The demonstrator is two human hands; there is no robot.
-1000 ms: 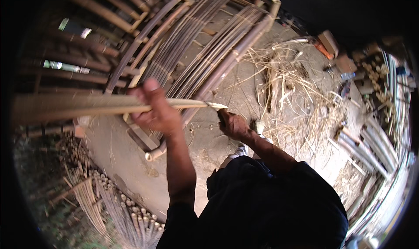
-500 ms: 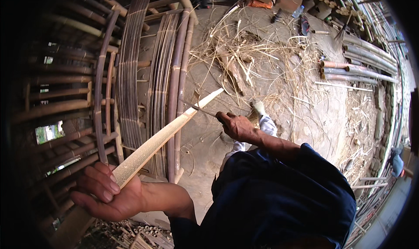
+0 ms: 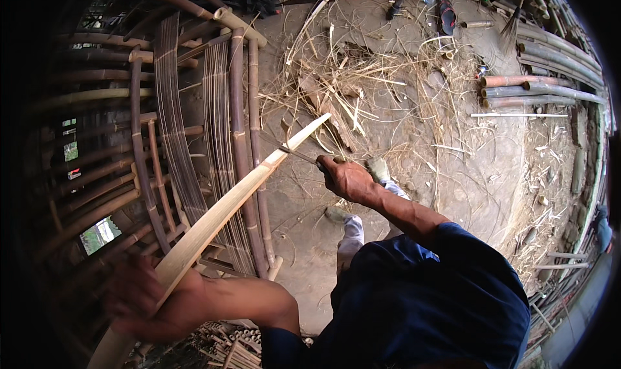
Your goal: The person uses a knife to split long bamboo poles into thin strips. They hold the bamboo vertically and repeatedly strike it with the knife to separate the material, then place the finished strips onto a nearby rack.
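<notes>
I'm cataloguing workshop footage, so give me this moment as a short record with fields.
Left hand: blurred, around a long pale strip
Right hand: grips a knife, blade across the strip near its narrow far end
Picture left: bamboo frame with dark slats
Floor: scattered shavings
Picture right: bamboo poles

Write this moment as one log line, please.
left hand: fingers around pale strip | right hand: holding thin blade across strip | floor: scattered shavings | at left: bamboo frame
</notes>
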